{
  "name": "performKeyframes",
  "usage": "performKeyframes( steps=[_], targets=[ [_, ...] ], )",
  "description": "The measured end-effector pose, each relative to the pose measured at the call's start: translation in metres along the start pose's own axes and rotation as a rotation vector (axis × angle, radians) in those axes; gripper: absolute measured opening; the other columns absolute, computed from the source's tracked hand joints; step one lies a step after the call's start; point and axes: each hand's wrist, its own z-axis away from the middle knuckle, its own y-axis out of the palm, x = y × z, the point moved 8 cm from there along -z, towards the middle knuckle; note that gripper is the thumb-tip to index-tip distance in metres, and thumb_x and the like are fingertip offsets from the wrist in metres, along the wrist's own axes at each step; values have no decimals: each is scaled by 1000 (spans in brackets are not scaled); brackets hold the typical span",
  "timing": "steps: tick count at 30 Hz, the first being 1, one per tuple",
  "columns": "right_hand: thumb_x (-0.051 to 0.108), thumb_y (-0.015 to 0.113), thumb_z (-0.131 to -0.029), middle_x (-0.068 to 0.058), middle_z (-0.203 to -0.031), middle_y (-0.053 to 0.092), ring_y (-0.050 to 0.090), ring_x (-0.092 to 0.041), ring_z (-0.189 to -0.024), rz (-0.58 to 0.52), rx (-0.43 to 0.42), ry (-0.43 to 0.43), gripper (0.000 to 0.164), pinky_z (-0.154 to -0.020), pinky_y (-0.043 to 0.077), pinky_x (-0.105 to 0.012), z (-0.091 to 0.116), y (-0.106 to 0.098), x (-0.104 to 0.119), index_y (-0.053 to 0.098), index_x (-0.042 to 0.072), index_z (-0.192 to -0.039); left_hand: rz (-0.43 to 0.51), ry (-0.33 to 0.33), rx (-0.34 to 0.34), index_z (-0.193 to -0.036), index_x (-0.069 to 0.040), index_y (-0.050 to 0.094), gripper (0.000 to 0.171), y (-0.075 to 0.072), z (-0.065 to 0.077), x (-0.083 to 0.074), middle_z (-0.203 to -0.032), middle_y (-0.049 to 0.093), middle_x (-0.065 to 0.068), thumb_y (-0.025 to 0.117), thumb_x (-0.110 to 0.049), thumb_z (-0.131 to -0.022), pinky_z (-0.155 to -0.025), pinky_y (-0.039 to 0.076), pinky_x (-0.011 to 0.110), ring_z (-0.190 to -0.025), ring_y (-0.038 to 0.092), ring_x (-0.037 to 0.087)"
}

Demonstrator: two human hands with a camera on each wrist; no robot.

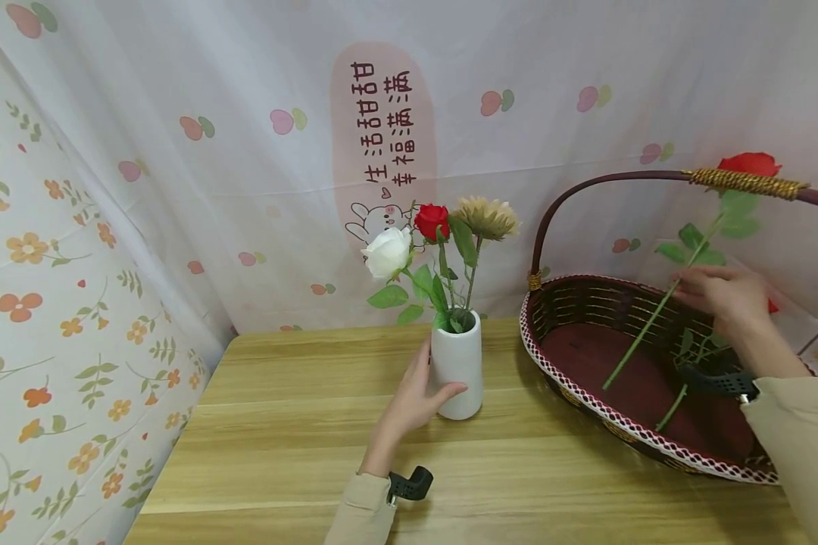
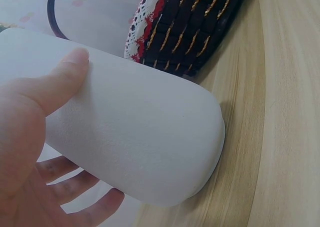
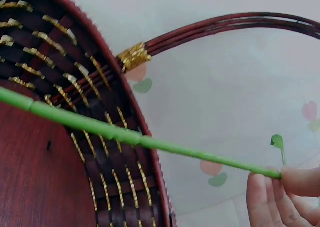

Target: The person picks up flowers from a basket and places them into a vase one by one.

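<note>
A white vase (image 1: 460,363) stands upright on the wooden table, with a white rose (image 1: 388,253), a red rose (image 1: 432,222) and a beige flower (image 1: 485,218) in it. My left hand (image 1: 412,393) holds the vase low on its side; in the left wrist view the thumb lies across the near wall and the fingers reach round the other side. Over the basket, my right hand (image 1: 729,299) pinches the green stem (image 3: 115,132) of another red rose (image 1: 750,163). That bloom shows behind the basket handle, and the stem slants down to the left.
The dark woven basket (image 1: 579,401) with a lace-trimmed rim sits on the table's right side. Its tall arched handle (image 1: 613,178) rises near my right hand. Another green stem (image 1: 672,409) lies inside. Printed curtains (image 1: 245,189) hang behind and at the left.
</note>
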Motion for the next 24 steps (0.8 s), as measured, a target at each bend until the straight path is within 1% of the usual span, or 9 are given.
performKeyframes(
  steps=[1,3,4,12,17,21,24],
  targets=[
    [18,72,-95,8,-73,73,72,-9,-64,-47,10,-15,22,-59,56,-18,1,2,3,78,25,-75,-1,-1,0,-162,-13,13,99,0,0,0,-163,26,12,76,-41,-91,-118,29,49,-147,31,29],
    [17,74,-93,6,-74,74,73,-10,-65,-105,18,-27,19,-59,58,-21,2,4,6,79,23,-76,-5,-4,0,-163,-13,13,100,0,0,0,-163,26,12,76,-41,-91,-118,29,49,-147,31,29],
    [17,74,-93,5,-75,74,73,-10,-65,-115,22,-36,18,-59,58,-22,3,5,8,79,23,-77,-7,-4,-1,-163,-13,13,100,0,0,0,-163,26,12,76,-41,-91,-117,29,49,-147,31,29],
    [5,71,-93,-2,-79,75,74,-14,-70,-261,58,-79,16,-61,60,-26,7,14,17,80,13,-82,-12,-3,-4,-162,-14,14,99,-1,1,-2,-162,28,12,76,-42,-91,-117,29,50,-146,33,29],
    [2,69,-93,-5,-81,75,74,-15,-71,-294,80,-86,16,-63,60,-27,11,22,22,79,10,-83,-13,-2,-3,-162,-14,13,99,-1,1,-2,-163,27,12,76,-42,-91,-117,29,50,-146,32,28],
    [3,70,-93,-5,-82,75,74,-15,-72,-280,110,-90,14,-65,60,-27,18,32,25,79,9,-85,-15,-1,1,-163,-13,12,100,-1,1,-3,-163,26,12,75,-42,-91,-117,29,49,-147,31,28],
    [3,69,-94,-5,-84,75,73,-15,-75,-260,151,-114,12,-67,60,-27,24,40,28,79,7,-89,-15,-4,1,-163,-14,12,100,-1,1,-2,-163,26,12,75,-42,-91,-117,29,49,-147,31,28]
  ],
)
